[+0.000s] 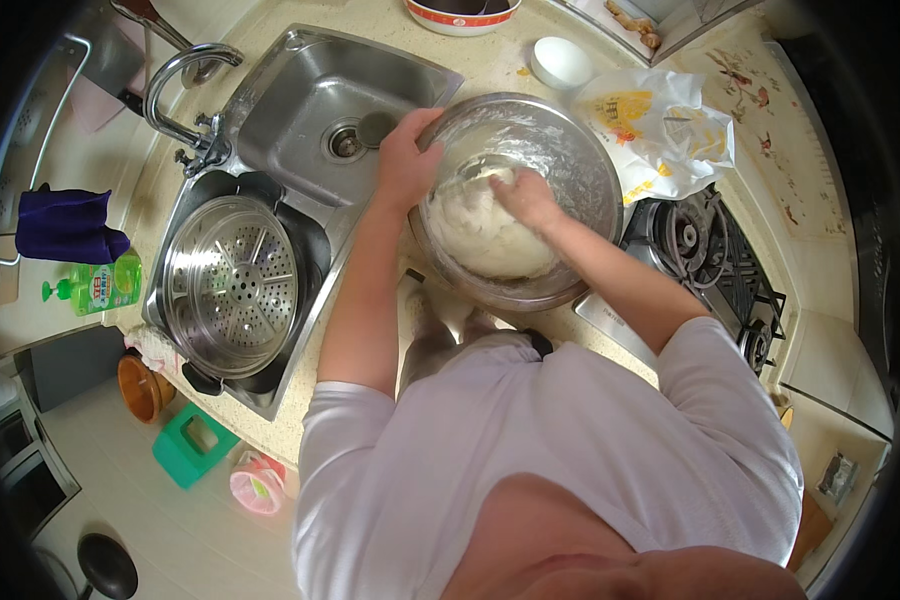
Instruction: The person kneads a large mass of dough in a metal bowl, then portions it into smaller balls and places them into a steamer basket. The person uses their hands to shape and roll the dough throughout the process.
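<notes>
A large metal mixing bowl (600, 187) stands on the counter in front of me, its inner wall smeared with flour or dough. In it lies a big lump of pale, soft dough (487, 232). My left hand (411, 161) grips the bowl's rim on the sink side, thumb over the inside. Inside the bowl, my right hand (526, 199) has its fingers curled into the dough's upper edge; the fingertips are partly hidden.
Left of the bowl is a steel sink (285, 127) with a faucet (195, 135); a steamer pot (232, 285) sits in the second basin. To the right are a plastic flour bag (660, 127) and a gas stove (690, 232). A white bowl (561, 63) stands behind.
</notes>
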A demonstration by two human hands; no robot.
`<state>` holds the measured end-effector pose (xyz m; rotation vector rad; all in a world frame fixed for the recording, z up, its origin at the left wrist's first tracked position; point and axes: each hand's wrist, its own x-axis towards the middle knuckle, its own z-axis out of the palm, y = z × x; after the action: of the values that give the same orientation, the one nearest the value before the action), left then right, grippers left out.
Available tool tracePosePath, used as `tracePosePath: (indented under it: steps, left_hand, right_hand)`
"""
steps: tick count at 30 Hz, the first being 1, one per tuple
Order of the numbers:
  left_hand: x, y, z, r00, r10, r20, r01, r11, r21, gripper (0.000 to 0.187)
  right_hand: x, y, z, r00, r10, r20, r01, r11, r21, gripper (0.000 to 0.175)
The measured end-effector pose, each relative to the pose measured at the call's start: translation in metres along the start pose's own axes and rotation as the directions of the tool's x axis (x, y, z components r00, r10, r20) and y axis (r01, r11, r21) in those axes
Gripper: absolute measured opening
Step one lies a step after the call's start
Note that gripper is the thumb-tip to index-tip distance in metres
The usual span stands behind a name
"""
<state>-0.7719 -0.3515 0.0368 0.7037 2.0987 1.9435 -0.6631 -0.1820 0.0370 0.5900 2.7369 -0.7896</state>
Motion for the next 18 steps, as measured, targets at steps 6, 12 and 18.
tracePosePath:
  steps: [6,12,18]
  left_hand:
    - [-0.001,0.009,0.0,0.998,0.023,0.066,-0.03,0.995,0.1,0.043]
    - [-0.003,0.007,-0.001,0.999,0.036,0.005,-0.036,0.999,0.033,0.041]
    - [-0.006,-0.001,-0.004,0.994,0.039,-0.104,-0.038,0.999,0.012,0.041]
  right_hand:
    - [-0.069,-0.037,0.029,0.857,-0.46,-0.233,0.386,0.871,-0.303,0.038]
    - [-0.033,-0.038,0.012,0.881,-0.472,0.038,0.435,0.774,-0.46,0.04]
    - [0.014,-0.016,-0.033,0.841,-0.515,0.166,0.502,0.857,0.113,0.038]
